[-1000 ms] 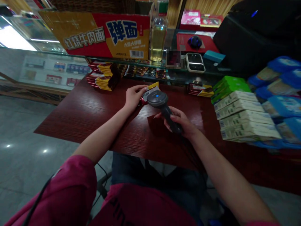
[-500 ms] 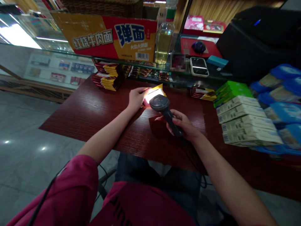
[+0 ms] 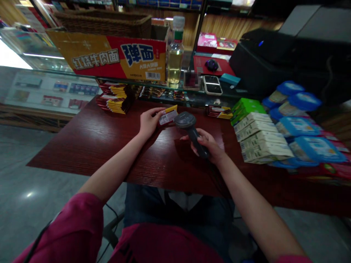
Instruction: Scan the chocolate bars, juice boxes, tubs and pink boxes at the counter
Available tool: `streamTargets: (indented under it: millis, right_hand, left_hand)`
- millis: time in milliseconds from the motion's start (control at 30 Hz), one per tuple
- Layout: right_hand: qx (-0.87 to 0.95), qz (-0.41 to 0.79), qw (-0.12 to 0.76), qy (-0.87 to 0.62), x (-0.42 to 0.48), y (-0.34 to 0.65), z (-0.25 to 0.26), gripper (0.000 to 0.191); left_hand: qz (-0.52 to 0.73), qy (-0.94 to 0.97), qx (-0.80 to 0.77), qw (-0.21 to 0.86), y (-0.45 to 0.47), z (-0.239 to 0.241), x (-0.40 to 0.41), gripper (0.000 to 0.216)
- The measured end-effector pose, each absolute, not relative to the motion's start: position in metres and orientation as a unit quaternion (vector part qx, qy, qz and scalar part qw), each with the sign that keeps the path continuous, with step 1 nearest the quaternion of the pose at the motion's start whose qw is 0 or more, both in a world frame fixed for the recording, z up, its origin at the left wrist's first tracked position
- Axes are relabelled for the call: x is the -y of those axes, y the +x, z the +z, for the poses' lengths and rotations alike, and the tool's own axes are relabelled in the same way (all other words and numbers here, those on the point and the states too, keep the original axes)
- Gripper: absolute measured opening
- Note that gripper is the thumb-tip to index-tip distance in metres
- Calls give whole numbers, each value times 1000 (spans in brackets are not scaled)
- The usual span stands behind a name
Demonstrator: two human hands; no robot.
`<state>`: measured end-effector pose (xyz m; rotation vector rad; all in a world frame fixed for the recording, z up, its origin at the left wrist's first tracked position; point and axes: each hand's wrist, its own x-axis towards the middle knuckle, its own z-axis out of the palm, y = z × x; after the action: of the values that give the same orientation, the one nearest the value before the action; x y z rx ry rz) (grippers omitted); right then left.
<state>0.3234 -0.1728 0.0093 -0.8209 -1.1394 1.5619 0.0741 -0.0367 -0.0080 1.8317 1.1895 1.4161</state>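
Note:
My left hand (image 3: 149,122) is closed on one end of a flat packet (image 3: 168,117) with a yellow edge and a pale label side, held just above the dark wooden counter (image 3: 109,146). Its label faces up toward me; the print is too small to read. In my right hand (image 3: 207,144) is a black barcode scanner (image 3: 188,122), fingers wrapped around its handle. The scanner head is just right of the packet, and no light shows from it. A stack of similar red and yellow packets (image 3: 113,98) lies at the back left of the counter.
Behind the counter stand a noodle carton (image 3: 117,58), a bottle of yellowish liquid (image 3: 175,54) and a phone (image 3: 212,84) on a glass shelf. More packets (image 3: 219,111) lie below. To the right are stacked pale boxes (image 3: 263,140), green boxes (image 3: 248,107) and blue-lidded tubs (image 3: 315,146).
The bright scanner light on the packet has gone out. My left hand and the packet have shifted slightly left, away from the scanner head. The whole view has turned a little.

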Motion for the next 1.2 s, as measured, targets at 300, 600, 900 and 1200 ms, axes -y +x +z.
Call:
streamTargets:
  millis: [300, 600, 900, 1200]
  right_hand:
    - [396, 552, 597, -426, 232, 396, 6, 43]
    - [342, 546, 630, -433, 255, 411, -6, 45]
    - [316, 546, 647, -429, 247, 414, -8, 45]
    - [340, 523, 636, -454, 251, 413, -3, 45]
  left_hand:
    - [492, 796, -325, 133, 167, -8, 38, 45]
    - [431, 873, -212, 86, 297, -13, 13, 42]
    - [323, 913, -224, 112, 309, -29, -5, 42]
    - [285, 930, -218, 72, 304, -15, 10, 63]
